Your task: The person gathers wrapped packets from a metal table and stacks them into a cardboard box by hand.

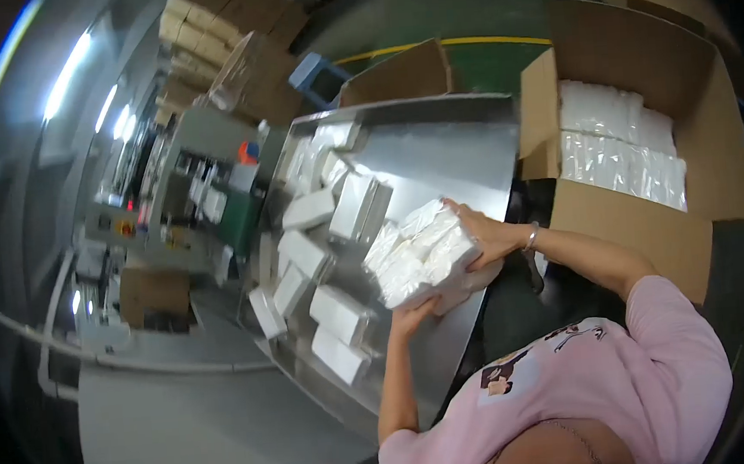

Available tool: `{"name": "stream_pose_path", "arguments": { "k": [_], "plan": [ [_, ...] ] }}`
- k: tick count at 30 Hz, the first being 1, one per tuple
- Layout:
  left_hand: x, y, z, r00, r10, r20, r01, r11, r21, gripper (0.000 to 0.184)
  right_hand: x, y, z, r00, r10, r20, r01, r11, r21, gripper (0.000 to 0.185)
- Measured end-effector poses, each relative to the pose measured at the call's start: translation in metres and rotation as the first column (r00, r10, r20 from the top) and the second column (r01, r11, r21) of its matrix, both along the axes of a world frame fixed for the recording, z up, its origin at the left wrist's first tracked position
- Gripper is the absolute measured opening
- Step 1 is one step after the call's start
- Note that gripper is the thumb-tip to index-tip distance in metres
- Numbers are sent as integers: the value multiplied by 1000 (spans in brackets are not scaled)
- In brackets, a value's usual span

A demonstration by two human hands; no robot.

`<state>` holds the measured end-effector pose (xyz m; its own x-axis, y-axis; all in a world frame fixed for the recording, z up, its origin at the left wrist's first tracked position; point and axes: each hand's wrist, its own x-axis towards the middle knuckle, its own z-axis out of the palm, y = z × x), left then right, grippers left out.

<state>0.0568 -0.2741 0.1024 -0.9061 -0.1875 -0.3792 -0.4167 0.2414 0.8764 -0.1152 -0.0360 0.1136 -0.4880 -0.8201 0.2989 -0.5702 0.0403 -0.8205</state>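
The left hand [412,317] and right hand [495,239] clamp a white bundle [425,250] between them over the near edge of the metal bench [466,152], the right fingers wrapped round its end, the left ones gripping its near side, though their tips are hidden. Loose white packs [336,314] lie scattered on the bench to the left; an open cardboard box [635,235] to the right holds rows of film-wrapped packs [613,159].
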Motion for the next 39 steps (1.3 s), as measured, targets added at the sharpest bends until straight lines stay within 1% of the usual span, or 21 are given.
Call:
{"name": "stream_pose_path", "arguments": {
  "k": [2,5,6,8,10,11,13,15,17,19,20,21,23,24,26,27,28,31,34,37,39],
  "plan": [
    [-15,5,-5,991,2,-134,-1,1000,4,46,-8,13,6,997,-13,71,20,996,-91,129],
    [-43,45,11,931,235,-280,-138,935,325,42,-19,50,20,974,-73,213,119,970,-213,126],
    [-57,62,17,935,246,-257,-133,913,387,43,-20,67,27,905,16,425,116,953,-281,122],
    [-89,92,22,935,282,-215,-141,853,503,44,-31,103,24,869,-84,487,242,932,-271,121],
    [-121,113,6,978,151,-142,-75,896,437,49,-41,141,21,840,-214,499,379,889,-257,118],
    [-135,125,-2,991,90,-102,-41,914,405,52,-50,161,9,807,-335,485,495,833,-247,117],
    [-154,169,8,988,89,-130,-17,881,473,51,-72,205,-24,695,-559,453,698,677,-234,115],
    [-170,207,16,986,86,-140,5,836,548,50,-95,266,-33,500,-506,703,853,428,-299,112],
    [-182,232,14,988,85,-128,14,780,625,51,-111,330,-23,306,-377,874,950,177,-256,111],
    [-191,254,13,993,75,-95,4,768,640,52,-144,393,-73,3,-649,761,959,-214,-185,110],
    [-195,260,12,994,71,-81,-1,760,650,53,-156,423,-104,-133,-747,651,922,-334,-195,111],
    [-201,269,10,997,59,-57,-8,768,641,53,-168,441,-111,-273,-806,526,871,-439,-221,111],
    [-212,284,3,999,41,-4,-30,784,620,54,-184,465,-132,-592,-751,294,802,-585,119,111],
    [-217,289,-2,999,28,22,-36,806,591,53,-192,470,-137,-700,-702,134,707,-653,270,111],
    [-225,295,-13,997,8,80,-49,851,523,52,-217,473,-172,-649,-724,-232,627,-683,376,110],
    [-228,297,-21,997,10,78,-50,845,532,50,-228,471,-189,-575,-712,-403,579,-702,414,110],
    [-232,301,-29,997,14,73,-51,838,543,49,-241,468,-202,-485,-716,-502,557,-696,453,111],
    [-244,313,-45,993,22,119,-85,825,559,38,-271,447,-212,-388,-781,-490,583,-619,526,109],
    [-247,321,-61,989,35,143,-108,834,541,32,-259,451,-202,-388,-871,-303,659,-492,569,109],
    [-254,322,-67,985,-38,168,-62,830,555,36,-236,500,-228,-570,-813,-119,701,-557,445,111],
    [-256,328,-63,986,-47,161,-61,795,604,41,-237,491,-260,-423,-906,-25,784,-380,490,111]
  ]
}}
